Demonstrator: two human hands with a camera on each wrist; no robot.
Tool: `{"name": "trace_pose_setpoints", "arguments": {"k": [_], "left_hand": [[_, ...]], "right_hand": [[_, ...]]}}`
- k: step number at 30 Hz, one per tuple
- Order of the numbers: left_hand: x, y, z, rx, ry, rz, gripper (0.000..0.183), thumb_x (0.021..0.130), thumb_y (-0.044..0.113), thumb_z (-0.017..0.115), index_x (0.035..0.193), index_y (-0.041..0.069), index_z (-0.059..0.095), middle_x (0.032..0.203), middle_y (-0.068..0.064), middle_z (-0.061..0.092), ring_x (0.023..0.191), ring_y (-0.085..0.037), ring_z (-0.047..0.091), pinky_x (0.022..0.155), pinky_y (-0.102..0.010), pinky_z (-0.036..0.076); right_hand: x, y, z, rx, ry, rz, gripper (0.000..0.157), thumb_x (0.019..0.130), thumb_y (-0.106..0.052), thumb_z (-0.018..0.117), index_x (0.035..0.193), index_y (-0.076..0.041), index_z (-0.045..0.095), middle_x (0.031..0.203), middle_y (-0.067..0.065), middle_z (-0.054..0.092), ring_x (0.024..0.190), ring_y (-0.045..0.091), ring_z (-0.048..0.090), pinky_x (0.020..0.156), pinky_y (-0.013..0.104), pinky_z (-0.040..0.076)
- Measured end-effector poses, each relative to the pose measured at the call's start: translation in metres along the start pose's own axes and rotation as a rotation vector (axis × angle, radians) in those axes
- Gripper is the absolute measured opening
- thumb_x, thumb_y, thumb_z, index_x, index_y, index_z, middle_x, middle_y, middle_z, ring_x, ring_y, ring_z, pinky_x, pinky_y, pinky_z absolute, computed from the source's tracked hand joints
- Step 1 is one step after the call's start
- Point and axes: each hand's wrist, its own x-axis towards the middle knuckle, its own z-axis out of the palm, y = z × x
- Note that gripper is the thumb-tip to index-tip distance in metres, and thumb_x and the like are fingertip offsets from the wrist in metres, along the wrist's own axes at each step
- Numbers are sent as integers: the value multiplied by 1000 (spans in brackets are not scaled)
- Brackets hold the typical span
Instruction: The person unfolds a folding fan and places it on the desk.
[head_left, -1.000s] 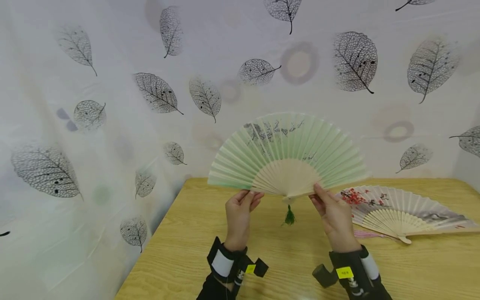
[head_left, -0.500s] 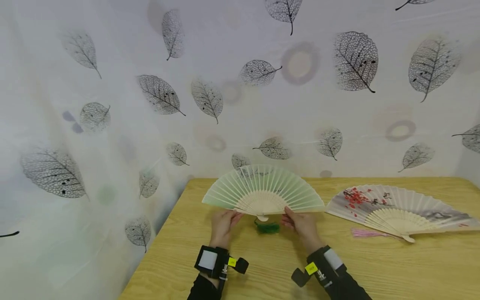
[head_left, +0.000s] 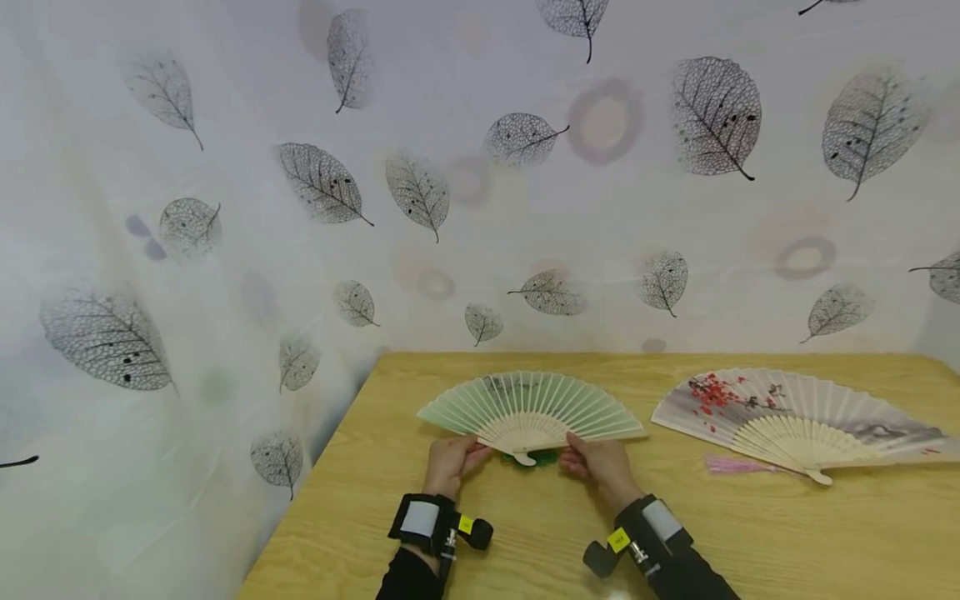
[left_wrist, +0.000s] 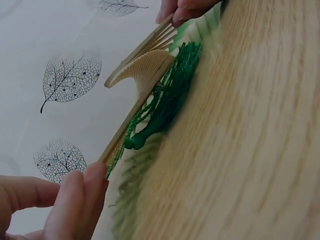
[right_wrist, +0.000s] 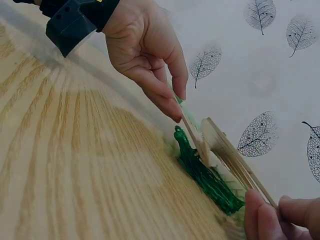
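Observation:
A spread green folding fan (head_left: 525, 408) lies low over the table, ribs toward me and pale green leaf away. My left hand (head_left: 452, 463) pinches its left guard stick between thumb and fingers. On the other side my right hand (head_left: 602, 467) pinches the right guard stick. Both wrist views show the fan edge-on, close to the wood; in the left wrist view my left fingers (left_wrist: 75, 205) grip the stick's end. A dark green tassel (left_wrist: 170, 95) hangs from the pivot and rests beneath it, mostly hidden by the fan in the head view.
To the right, a second open folding fan (head_left: 795, 425), whitish with red blossoms, lies on the wooden table (head_left: 360, 517). Its pink tassel (head_left: 738, 464) trails left of its pivot. A curtain (head_left: 465, 225) printed with leaves hangs behind the table and along its left side.
Both hands have lowered the green fan from upright in front of the curtain down to the tabletop, tilting it flatter. Its tassel went from hanging to lying under it. The blossom fan stays put.

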Motion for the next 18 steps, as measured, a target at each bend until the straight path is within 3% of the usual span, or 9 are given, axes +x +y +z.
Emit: {"name": "trace_pose_setpoints", "arguments": {"k": [6, 11, 13, 15, 18], "left_hand": [[3, -3, 0, 42, -35, -34, 28, 83, 1, 53, 101, -21, 53, 73, -18, 66, 69, -23, 64, 61, -26, 55], [-4, -1, -9, 157, -60, -18, 30, 83, 5, 53, 99, -20, 55, 77, -20, 67, 69, -21, 64, 61, -24, 55], [-7, 4, -12, 216, -68, 16, 30, 83, 7, 54, 97, -20, 57, 77, -21, 67, 69, -21, 64, 60, -24, 55], [-9, 12, -13, 280, -84, 86, 31, 84, 10, 55, 97, -18, 58, 79, -23, 67, 70, -23, 64, 61, -26, 55], [-14, 32, -12, 421, -102, 262, 33, 85, 18, 57, 99, -11, 62, 84, -23, 67, 72, -22, 64, 63, -27, 56]], "right_hand": [[2, 0, -12, -102, -35, 14, 29, 83, -12, 59, 85, 16, 61, 58, 6, 64, 53, 17, 61, 48, 20, 52], [5, -17, -34, -246, -151, 5, 35, 85, -22, 58, 86, 12, 62, 60, 2, 64, 57, 14, 61, 49, 19, 52], [12, -31, -56, -242, -196, -44, 36, 85, -28, 57, 87, 7, 64, 63, -1, 65, 62, 13, 62, 53, 19, 53], [24, -45, -91, -182, -210, -129, 33, 86, -32, 56, 89, -1, 66, 69, -5, 67, 68, 11, 63, 60, 19, 54], [25, -73, -146, -62, -90, -240, 27, 83, -37, 59, 89, -13, 68, 75, -8, 69, 73, 10, 64, 65, 21, 54]]}}
